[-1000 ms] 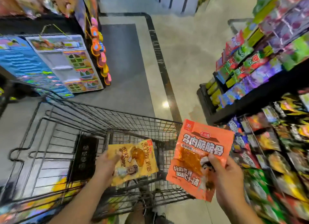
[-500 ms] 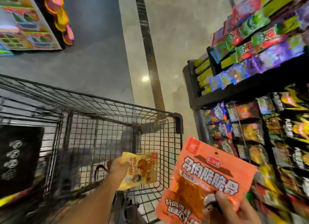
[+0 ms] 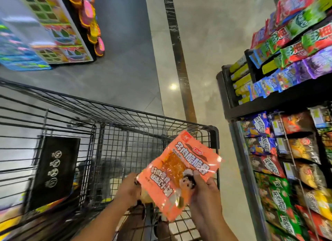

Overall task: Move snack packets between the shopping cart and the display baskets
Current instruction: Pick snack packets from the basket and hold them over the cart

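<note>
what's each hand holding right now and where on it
The right hand pinches the orange snack packet at its lower right edge, thumb on the front. The left hand reaches under the packet's lower left corner; what it holds cannot be told.

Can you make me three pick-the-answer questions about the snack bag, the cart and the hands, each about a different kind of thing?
1. Where is the orange packet?
A. Over the shopping cart
B. Lying on the floor
C. Hanging on the shelf

2. What colour is the cart's wire?
A. Red
B. Black
C. White

3. What is the right hand doing?
A. Hanging free
B. Pushing the cart
C. Holding the orange packet

Answers:
1. A, the packet is held up in front of the cart's wire basket.
2. B, every bar and the corner are black.
3. C, its thumb lies across the packet's lower part, with the fingers behind it.

The left hand is beside the packet's edge, and a bit of yellow pack peeks out there, but whether that hand's grip is on it cannot be told.
</note>
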The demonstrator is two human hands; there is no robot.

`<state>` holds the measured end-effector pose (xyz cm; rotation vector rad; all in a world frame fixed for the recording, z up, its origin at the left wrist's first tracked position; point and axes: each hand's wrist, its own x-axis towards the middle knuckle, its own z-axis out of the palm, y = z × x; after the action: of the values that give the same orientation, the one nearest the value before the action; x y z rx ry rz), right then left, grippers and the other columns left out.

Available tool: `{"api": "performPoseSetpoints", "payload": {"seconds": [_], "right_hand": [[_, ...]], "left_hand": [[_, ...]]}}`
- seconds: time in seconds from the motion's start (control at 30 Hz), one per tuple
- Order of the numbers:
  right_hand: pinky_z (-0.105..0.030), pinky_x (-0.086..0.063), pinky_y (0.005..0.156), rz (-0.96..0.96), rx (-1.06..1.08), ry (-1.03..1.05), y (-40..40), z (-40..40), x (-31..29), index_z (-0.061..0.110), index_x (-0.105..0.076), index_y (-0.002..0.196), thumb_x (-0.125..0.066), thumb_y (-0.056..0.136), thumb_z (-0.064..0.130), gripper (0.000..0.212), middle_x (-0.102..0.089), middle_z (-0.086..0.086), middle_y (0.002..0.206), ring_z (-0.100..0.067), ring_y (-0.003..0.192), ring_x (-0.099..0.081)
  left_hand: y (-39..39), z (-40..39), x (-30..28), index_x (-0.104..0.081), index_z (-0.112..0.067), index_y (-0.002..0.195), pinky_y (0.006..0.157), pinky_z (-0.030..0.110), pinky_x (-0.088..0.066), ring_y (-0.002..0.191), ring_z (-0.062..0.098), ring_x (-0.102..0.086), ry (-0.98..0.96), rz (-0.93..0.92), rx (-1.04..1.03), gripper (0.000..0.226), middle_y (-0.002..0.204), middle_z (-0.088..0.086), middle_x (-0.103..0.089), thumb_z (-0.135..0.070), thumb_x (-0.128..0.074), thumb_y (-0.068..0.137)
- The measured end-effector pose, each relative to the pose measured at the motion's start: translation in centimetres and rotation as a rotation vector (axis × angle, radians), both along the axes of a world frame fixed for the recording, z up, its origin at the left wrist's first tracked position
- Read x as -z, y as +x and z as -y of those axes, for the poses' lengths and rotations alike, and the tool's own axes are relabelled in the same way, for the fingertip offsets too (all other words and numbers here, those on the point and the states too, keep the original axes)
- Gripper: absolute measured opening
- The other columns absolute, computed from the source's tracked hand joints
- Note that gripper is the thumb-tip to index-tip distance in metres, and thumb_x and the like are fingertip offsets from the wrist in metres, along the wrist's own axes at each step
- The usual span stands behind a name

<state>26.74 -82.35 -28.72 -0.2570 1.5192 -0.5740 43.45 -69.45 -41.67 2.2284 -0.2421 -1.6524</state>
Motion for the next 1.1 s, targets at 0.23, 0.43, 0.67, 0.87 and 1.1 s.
{"api": "performPoseSetpoints", "payload": {"seconds": [0.23, 0.43, 0.67, 0.87, 1.1], "right_hand": [[-0.044, -0.064, 0.063, -0.013, 0.249, 0.172, 5.3, 0.6, 11.1, 0.013, -0.055, 0.144, -0.065, 0.100, 0.000, 0.047, -0.071, -0.019, 0.127, -0.038, 0.105, -0.072], [-0.046, -0.064, 0.079, -0.081, 0.386, 0.166, 7.1, 3.2, 17.7, 0.005, -0.058, 0.134, -0.058, 0.103, 0.000, 0.032, -0.066, -0.023, 0.131, -0.036, 0.101, -0.070], [-0.030, -0.054, 0.098, -0.123, 0.093, 0.292, 7.1, 1.8, 18.7, 0.007, -0.057, 0.123, -0.059, 0.105, 0.010, 0.018, -0.061, -0.013, 0.114, -0.021, 0.093, -0.062], [-0.028, -0.040, 0.061, -0.299, -0.661, -0.006, 1.9, 0.1, 8.1, 0.014, -0.055, 0.144, -0.065, 0.103, 0.020, 0.043, -0.062, -0.010, 0.110, -0.025, 0.090, -0.058], [-0.041, -0.036, 0.118, -0.014, -1.417, -0.772, -0.9, -5.0, -9.3, 0.070, -0.044, 0.137, -0.067, 0.102, 0.028, 0.060, -0.039, 0.020, 0.161, -0.008, 0.150, -0.034]], "left_hand": [[5.5, -6.1, -9.3, -0.063, -0.034, 0.111, 0.101, 0.038, -0.053, 0.105, 0.007, -0.067, -0.029, 0.101, -0.061, 0.030, 0.111, -0.008, -0.071, -0.010, -0.067, 0.094], [4.3, -10.6, -10.8, -0.071, -0.033, 0.111, 0.110, 0.042, -0.050, 0.105, 0.003, -0.072, -0.072, 0.122, -0.152, 0.042, 0.107, -0.018, -0.077, -0.004, -0.080, 0.082], [1.0, -11.6, -13.7, -0.067, -0.056, 0.107, 0.100, 0.012, -0.046, 0.104, -0.017, -0.062, -0.165, 0.368, -0.161, 0.042, 0.110, -0.033, -0.071, -0.022, -0.080, 0.085], [-1.6, -10.7, -21.5, -0.050, -0.055, 0.129, 0.097, 0.009, -0.033, 0.127, -0.011, -0.045, -0.306, 0.510, -0.085, 0.036, 0.133, -0.041, -0.042, -0.040, -0.060, 0.098], [-7.5, -14.6, -30.9, -0.023, -0.057, 0.154, 0.120, 0.039, -0.036, 0.148, -0.010, -0.020, -0.424, 0.699, -0.306, 0.066, 0.158, -0.034, -0.025, -0.070, -0.044, 0.092]]}}
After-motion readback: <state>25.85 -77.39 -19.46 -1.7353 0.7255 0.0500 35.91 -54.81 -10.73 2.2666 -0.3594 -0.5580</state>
